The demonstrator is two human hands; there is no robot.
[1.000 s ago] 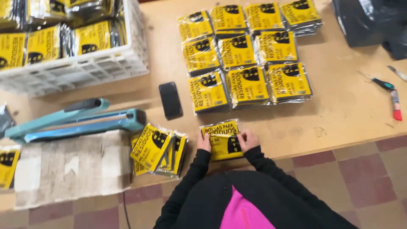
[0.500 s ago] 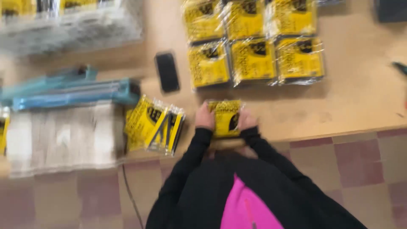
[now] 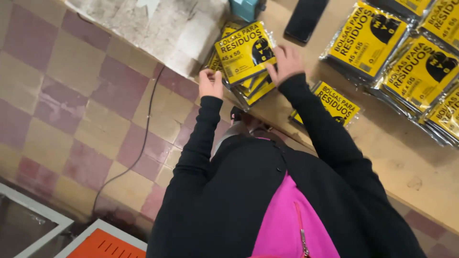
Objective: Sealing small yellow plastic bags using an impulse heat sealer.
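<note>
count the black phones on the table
1: the black phone lies flat at the top edge of the wooden table, between the teal tool and yellow packets.

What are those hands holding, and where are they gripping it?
Both hands, left hand and right hand, grip a yellow packet by its opposite edges.

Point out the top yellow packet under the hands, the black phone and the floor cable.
top yellow packet [image 3: 244, 51], head view, middle of its yellow face.
black phone [image 3: 306, 18], head view, centre of its dark back.
floor cable [image 3: 138, 150], head view, mid-run across the tiles.
</note>
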